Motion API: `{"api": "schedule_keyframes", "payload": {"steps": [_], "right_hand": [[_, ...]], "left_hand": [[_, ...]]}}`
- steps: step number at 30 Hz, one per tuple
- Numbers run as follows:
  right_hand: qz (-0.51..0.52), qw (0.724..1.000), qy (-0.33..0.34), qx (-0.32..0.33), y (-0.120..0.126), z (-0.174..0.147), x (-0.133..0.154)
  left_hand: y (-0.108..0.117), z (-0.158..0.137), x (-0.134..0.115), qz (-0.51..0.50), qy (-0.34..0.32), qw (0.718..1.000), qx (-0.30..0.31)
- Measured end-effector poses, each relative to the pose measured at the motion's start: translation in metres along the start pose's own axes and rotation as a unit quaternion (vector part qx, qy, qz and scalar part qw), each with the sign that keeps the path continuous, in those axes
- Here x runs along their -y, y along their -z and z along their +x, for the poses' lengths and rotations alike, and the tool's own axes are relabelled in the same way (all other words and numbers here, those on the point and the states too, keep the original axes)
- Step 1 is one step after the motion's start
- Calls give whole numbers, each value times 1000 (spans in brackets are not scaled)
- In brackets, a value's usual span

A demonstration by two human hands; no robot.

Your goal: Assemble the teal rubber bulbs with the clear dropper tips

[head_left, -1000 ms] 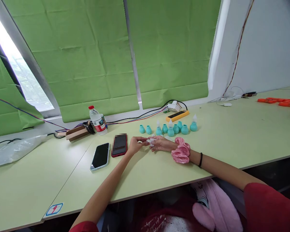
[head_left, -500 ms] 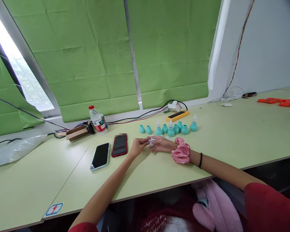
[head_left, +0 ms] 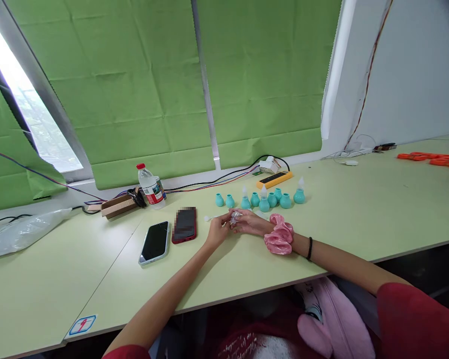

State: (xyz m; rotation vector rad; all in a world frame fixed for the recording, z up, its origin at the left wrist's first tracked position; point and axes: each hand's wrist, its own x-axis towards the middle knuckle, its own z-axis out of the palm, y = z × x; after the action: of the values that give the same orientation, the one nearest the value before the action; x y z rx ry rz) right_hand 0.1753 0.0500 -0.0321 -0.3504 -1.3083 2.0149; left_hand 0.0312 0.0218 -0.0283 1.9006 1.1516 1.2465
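Observation:
My left hand (head_left: 218,230) is closed, its fingertips meeting the right hand's fingers. My right hand (head_left: 252,223), with a pink scrunchie (head_left: 279,234) at the wrist, curls around small clear plastic pieces (head_left: 235,217). Both hands touch this cluster; its exact shape is too small to make out. A small whitish piece (head_left: 207,218) lies on the table just beyond my left hand. Behind the hands stand several teal bulb-shaped bottles (head_left: 255,200). A few carry clear pointed tops, such as the teal bottle (head_left: 299,196) at the right end; others have open necks.
Two phones, a light-framed phone (head_left: 154,243) and a red-cased phone (head_left: 184,225), lie to the left. A water bottle (head_left: 151,187) and a cardboard box (head_left: 118,206) stand behind them. A yellow power strip (head_left: 274,180) and cables run along the wall. Orange scissors (head_left: 430,158) lie far right.
My left hand has moved slightly right and toward me, uncovering the small whitish piece on the table. My right hand stays almost in place around the clear pieces.

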Motion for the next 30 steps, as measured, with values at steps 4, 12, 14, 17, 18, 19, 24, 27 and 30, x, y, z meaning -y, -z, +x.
{"api": "schedule_keyframes", "payload": {"steps": [4,12,14,17,18,19,24,27,30], "right_hand": [[-5,999,6,-31,0,1,-1],[-40,998,31,-45,-6,-2,4],[-40,997,37,-54,-7,-2,4],[-41,996,45,-62,-8,-2,4],[-42,996,47,-62,-8,-2,4],[-44,996,49,-59,-8,-2,4],[-64,994,50,-77,-8,-1,3],[-82,993,49,-73,-6,0,0],[-115,991,53,-48,-4,-1,-2]], "left_hand": [[0,1,-2,-38,35,999,-5],[2,2,0,-23,-30,999,3],[2,0,-2,6,-34,999,-1],[3,-4,-5,65,-59,996,-2],[4,-5,-6,96,-75,993,-1],[4,-6,-6,130,-91,987,-3],[4,-7,-4,248,-126,961,7],[4,-8,-4,257,-132,957,20],[6,-10,-8,251,-150,956,11]]}}
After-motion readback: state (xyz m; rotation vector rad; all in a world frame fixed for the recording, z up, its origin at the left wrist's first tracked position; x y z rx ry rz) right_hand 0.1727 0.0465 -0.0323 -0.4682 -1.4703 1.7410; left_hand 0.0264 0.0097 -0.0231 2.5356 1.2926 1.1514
